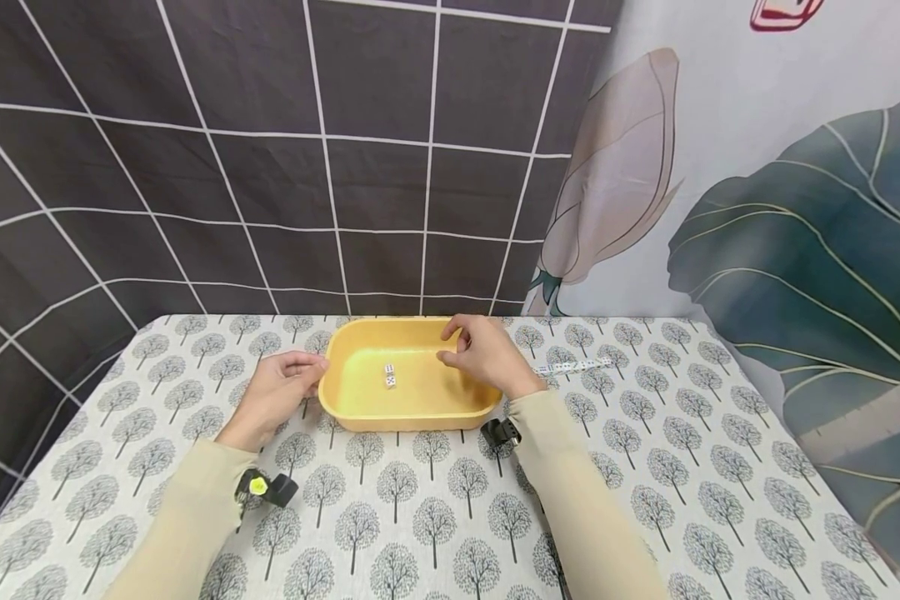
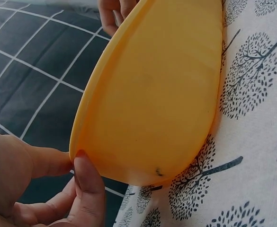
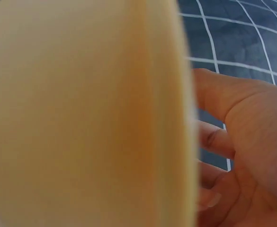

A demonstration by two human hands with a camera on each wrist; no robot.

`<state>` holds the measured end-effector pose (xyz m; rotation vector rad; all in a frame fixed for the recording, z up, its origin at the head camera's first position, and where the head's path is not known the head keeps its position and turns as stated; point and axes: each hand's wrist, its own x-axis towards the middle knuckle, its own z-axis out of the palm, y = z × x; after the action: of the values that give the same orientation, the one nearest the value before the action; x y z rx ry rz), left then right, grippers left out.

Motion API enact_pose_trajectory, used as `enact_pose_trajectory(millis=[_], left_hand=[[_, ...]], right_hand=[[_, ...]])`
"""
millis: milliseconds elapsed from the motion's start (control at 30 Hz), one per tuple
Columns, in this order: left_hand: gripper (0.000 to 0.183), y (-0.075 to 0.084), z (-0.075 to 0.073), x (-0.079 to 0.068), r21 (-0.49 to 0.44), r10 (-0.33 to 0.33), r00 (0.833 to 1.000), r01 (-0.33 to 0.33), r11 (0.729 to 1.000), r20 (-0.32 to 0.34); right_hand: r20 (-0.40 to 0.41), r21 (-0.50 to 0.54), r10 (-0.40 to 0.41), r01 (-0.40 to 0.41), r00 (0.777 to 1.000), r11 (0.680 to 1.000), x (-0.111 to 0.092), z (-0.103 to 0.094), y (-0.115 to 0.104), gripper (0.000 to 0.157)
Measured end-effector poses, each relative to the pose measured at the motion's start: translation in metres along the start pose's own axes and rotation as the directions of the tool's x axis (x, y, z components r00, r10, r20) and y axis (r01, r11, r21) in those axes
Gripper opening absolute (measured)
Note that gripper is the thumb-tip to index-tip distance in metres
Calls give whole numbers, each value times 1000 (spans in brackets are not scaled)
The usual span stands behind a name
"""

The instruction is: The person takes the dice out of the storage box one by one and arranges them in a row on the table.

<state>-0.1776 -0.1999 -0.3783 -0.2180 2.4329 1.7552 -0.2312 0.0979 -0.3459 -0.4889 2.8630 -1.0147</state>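
A yellow plastic tray with rounded ends lies on the tree-patterned cloth. Inside it, left of the middle, two small white dice sit close together. My left hand is at the tray's left end; in the left wrist view its thumb and forefinger pinch the rim. Over the tray's right end reaches my right hand, its thumb and forefinger apart and nothing between them. The right wrist view shows the tray wall hiding part of those fingers.
Behind my right wrist, a line of several small white dice-like pieces lies on the cloth. A dark checked curtain hangs along the table's back edge, and a flower-printed one hangs at the right.
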Motion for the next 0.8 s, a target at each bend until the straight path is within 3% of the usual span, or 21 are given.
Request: enact_pose_trajectory(millis=[533, 800], left_hand=[[37, -1, 0, 0, 2, -3, 1000, 3, 1000, -7], [37, 0, 1, 0, -6, 4, 1000, -4, 1000, -10]], right_hand=[[107, -25, -51, 54, 993, 998, 4, 39, -15, 34], [185, 28, -43, 39, 982, 999, 4, 52, -22, 44]])
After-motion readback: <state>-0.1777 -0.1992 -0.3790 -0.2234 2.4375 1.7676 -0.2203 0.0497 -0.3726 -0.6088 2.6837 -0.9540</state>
